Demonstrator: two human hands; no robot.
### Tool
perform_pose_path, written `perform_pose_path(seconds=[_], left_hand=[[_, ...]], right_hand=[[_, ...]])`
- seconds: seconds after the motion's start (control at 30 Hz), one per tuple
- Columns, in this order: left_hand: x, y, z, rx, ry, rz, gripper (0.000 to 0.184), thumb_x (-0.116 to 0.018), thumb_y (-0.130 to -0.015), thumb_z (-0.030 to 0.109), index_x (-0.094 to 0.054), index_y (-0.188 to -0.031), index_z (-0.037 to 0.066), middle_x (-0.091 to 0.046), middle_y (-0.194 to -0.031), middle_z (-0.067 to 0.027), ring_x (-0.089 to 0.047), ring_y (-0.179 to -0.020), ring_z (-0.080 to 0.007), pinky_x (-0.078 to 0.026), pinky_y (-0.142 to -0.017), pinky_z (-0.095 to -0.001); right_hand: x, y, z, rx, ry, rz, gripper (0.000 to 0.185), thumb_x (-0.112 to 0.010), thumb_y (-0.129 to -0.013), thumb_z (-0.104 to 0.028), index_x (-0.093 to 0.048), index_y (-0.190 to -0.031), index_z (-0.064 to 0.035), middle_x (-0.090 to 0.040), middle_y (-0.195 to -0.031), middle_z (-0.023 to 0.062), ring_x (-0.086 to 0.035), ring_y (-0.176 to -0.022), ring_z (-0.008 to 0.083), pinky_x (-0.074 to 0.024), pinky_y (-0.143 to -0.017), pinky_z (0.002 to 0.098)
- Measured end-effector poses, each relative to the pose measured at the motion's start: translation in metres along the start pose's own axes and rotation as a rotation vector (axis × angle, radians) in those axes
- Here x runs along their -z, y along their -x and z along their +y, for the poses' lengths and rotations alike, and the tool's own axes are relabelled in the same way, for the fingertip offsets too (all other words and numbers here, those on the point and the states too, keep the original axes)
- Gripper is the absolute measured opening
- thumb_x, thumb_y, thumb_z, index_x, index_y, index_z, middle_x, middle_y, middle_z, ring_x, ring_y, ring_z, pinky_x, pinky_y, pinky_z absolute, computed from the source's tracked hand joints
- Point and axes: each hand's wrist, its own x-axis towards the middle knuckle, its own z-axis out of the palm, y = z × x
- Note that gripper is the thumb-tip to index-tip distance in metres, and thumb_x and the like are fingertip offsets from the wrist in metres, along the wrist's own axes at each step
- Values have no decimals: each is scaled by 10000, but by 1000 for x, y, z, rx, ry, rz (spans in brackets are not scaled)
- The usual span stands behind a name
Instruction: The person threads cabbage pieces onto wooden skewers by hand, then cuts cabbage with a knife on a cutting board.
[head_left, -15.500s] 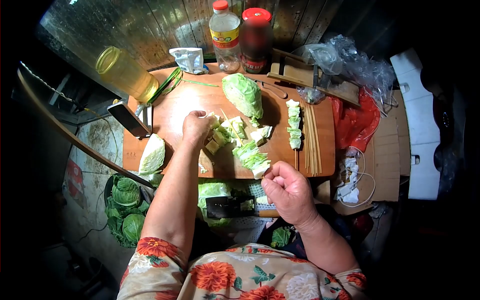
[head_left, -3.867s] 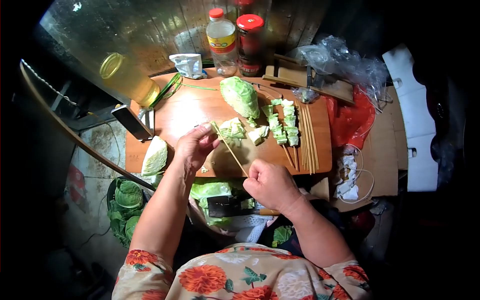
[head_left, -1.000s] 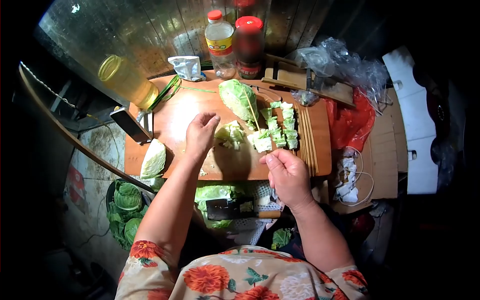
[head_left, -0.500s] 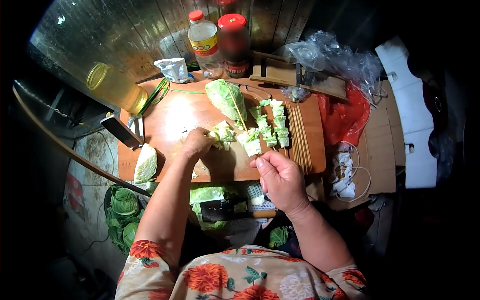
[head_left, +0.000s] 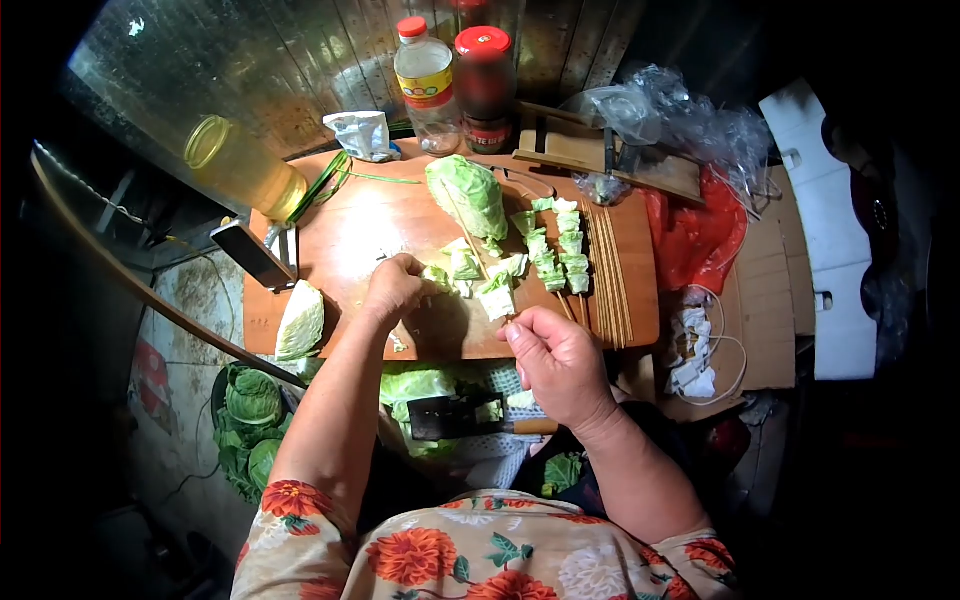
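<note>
My right hand (head_left: pixel 565 362) pinches the lower end of a thin wooden skewer (head_left: pixel 467 228). Folded cabbage pieces (head_left: pixel 496 300) are threaded on it just above my fingers, and its bare length slants up and left across the cabbage chunk (head_left: pixel 470 195). My left hand (head_left: pixel 398 287) is low over the board with its fingers closed on a small cabbage piece (head_left: pixel 437 275); the fingertips are partly hidden. Loose cut cabbage (head_left: pixel 464 264) lies between my hands. Two filled cabbage skewers (head_left: pixel 572 248) rest on the cutting board (head_left: pixel 375 210), beside several bare skewers (head_left: pixel 607 270).
A cabbage wedge (head_left: pixel 301 322) and a propped phone (head_left: pixel 252 256) stand at left, near a yellow jar (head_left: pixel 245 170). Behind are a bottle (head_left: pixel 427 90) and red-lidded jar (head_left: pixel 485 90). A cleaver (head_left: pixel 445 418) lies below the board; whole cabbages (head_left: pixel 250 398) sit lower left.
The whole view has shifted slightly. The skewer's upper end now leans farther left, and my right hand has tilted it a little. My left hand stays by the loose cabbage.
</note>
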Motion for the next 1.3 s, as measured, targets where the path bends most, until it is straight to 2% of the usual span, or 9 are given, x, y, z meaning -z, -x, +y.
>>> perform_pose_path(seconds=[0.07, 0.13, 0.2, 0.27, 0.43, 0.47, 0.5, 0.93, 1.3], left_hand=[[5, -2, -2, 5, 1, -17, 226, -705, -763, 13, -582, -949, -27, -631, -725, -88, -588, -544, -158, -479, -487, -275], [17, 2, 6, 94, 390, -35, 211, -671, -786, 8, -576, -974, 6, -640, -769, -73, -597, -558, -152, -513, -527, -280], [28, -1, 0, 2, 659, -59, 200, -611, -833, 40, -568, -1028, 43, -644, -833, -53, -617, -639, -139, -538, -613, -278], [35, 3, 9, -29, 899, -69, 259, -618, -816, 8, -551, -1066, 13, -640, -836, -90, -615, -613, -157, -548, -587, -290], [44, 30, 32, -84, 1085, -138, 373, -604, -808, 14, -530, -1173, 2, -652, -952, -95, -660, -758, -181, -572, -752, -339], [45, 33, 35, -88, 1144, -178, 407, -600, -804, 16, -521, -1203, -1, -654, -983, -95, -669, -805, -189, -568, -808, -355], [48, 32, 33, -103, 1159, -224, 435, -600, -803, 28, -513, -1227, -5, -652, -1027, -92, -668, -868, -199, -550, -864, -364], [56, 35, 29, -172, 1113, -269, 364, -677, -787, 56, -549, -1123, 0, -658, -966, -83, -665, -860, -197, -546, -869, -337], [56, 33, 30, -198, 1018, -142, 321, -678, -800, 14, -551, -1095, 16, -663, -938, -91, -671, -809, -183, -577, -790, -331]], right_hand=[[-1, 0, 0, -8, 18, -5, 176, -514, -967, -150, -609, -897, -19, -470, -604, -62, -423, -507, 14, -368, -471, 181], [-1, 1, -1, -17, 35, -10, 174, -521, -964, -152, -612, -893, -22, -473, -599, -61, -423, -505, 15, -371, -471, 184], [-1, 2, -3, -29, 91, -49, 167, -542, -953, -158, -620, -892, -23, -483, -590, -55, -443, -504, 19, -380, -471, 190], [-3, 2, 2, -21, 98, -73, 166, -550, -949, -158, -622, -891, -20, -494, -590, -51, -451, -508, 20, -381, -473, 193], [-6, 1, 3, -34, 144, -154, 162, -568, -936, -153, -626, -890, -8, -517, -597, -44, -462, -523, 24, -384, -482, 202], [-6, 1, 1, -68, 151, -147, 169, -583, -909, -170, -621, -872, -10, -550, -620, 37, -502, -544, 97, -420, -529, 261], [-7, 2, -1, -104, 157, -140, 178, -598, -883, -187, -615, -854, -12, -582, -642, 117, -543, -565, 170, -456, -576, 319], [-8, 3, -3, -91, 122, -158, 165, -605, -878, -169, -609, -843, -7, -572, -636, 118, -540, -563, 184, -454, -579, 319], [-5, 5, -5, -92, 131, -172, 169, -608, -877, -167, -627, -876, 1, -585, -647, 120, -552, -580, 173, -461, -589, 314]])
